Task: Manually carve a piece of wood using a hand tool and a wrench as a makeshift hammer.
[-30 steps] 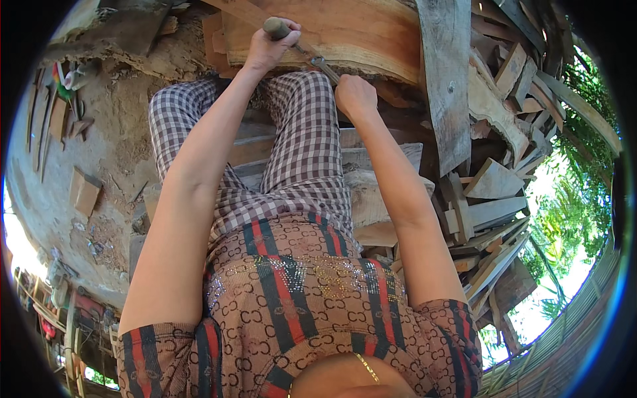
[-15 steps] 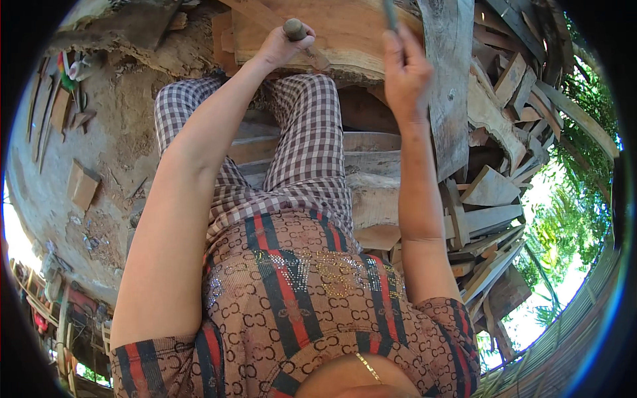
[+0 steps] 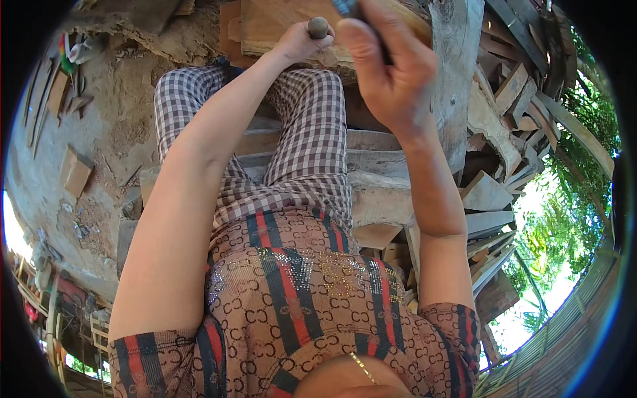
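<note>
At twelve o'clock, a round-ended handle (image 3: 318, 27) is gripped by the tightly curled left hand (image 3: 300, 44) near a wooden slab (image 3: 265, 26); a dark tool (image 3: 346, 7) is held by the half-curled right hand (image 3: 400, 85) at one o'clock.

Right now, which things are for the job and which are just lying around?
Seemingly for the job:
round handle in left hand
dark tool in right hand, partly hidden
wood slab near both

Probably just lying around:
wood block on the ground
scrap wood piled at right
</note>
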Tool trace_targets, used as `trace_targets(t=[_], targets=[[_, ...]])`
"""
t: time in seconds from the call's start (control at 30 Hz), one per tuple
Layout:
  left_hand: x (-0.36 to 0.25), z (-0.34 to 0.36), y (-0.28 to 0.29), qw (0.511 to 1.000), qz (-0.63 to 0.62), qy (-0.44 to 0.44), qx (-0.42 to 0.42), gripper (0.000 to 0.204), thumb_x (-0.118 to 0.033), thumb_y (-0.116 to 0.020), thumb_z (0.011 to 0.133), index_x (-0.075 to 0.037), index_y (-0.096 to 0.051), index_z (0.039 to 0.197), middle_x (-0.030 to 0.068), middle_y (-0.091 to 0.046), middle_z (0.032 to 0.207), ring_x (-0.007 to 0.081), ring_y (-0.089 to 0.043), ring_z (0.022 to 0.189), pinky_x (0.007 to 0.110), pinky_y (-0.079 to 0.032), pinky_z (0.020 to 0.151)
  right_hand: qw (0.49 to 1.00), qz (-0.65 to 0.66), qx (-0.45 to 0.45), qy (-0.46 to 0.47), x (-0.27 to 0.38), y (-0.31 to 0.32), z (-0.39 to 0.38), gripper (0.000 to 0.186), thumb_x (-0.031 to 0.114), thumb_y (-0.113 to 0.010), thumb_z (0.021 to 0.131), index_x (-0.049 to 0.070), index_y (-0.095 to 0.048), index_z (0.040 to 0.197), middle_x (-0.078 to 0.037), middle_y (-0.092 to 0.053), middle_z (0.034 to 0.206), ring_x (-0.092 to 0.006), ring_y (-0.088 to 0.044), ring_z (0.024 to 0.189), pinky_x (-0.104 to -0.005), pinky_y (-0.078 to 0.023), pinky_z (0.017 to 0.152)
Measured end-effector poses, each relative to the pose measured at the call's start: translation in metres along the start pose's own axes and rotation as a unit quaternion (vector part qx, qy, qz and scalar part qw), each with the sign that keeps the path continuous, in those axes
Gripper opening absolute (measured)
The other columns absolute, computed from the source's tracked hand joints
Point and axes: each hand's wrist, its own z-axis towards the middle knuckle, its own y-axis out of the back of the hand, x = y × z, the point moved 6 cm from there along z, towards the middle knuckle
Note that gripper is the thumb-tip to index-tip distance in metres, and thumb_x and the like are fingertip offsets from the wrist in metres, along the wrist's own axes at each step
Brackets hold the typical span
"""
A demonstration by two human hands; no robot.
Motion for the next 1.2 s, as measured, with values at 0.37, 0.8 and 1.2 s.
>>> trace_targets(t=[0.37, 0.8, 1.2], targets=[[-0.036, -0.012, -0.013, 0.992, 0.107, 0.049, 0.040, 0.017, -0.021, -0.067, 0.078, -0.009, -0.065, 0.090, 0.0003, -0.066, 0.085, 0.0116, -0.061, 0.080, 0.029, -0.048, 0.075, 0.931, -0.268, 0.150, -0.195, -0.098, -0.003, -0.069, 0.028, 0.024, -0.059, 0.088, 0.012, -0.059, 0.113, -0.014, -0.064, 0.073, -0.0296, -0.064, 0.066, -0.0372, -0.049, 0.055], [-0.027, -0.024, -0.010, 0.986, 0.138, 0.085, 0.028, 0.017, -0.015, -0.068, 0.081, -0.005, -0.063, 0.094, 0.0007, -0.063, 0.090, 0.0101, -0.059, 0.083, 0.027, -0.049, 0.074, 0.932, -0.215, 0.116, -0.269, -0.126, 0.003, -0.130, 0.023, 0.030, -0.056, 0.089, 0.012, -0.063, 0.102, -0.018, -0.061, 0.068, -0.0385, -0.059, 0.063, -0.0442, -0.045, 0.054], [-0.017, -0.031, 0.013, 0.993, 0.067, 0.089, -0.047, 0.014, -0.014, -0.065, 0.085, -0.005, -0.064, 0.096, 0.0045, -0.064, 0.102, 0.0140, -0.061, 0.090, 0.028, -0.054, 0.074, 0.732, -0.285, 0.281, -0.552, -0.195, -0.014, -0.286, 0.029, 0.032, -0.055, 0.085, 0.006, -0.066, 0.092, -0.021, -0.065, 0.088, -0.0390, -0.062, 0.087, -0.0476, -0.050, 0.077]])
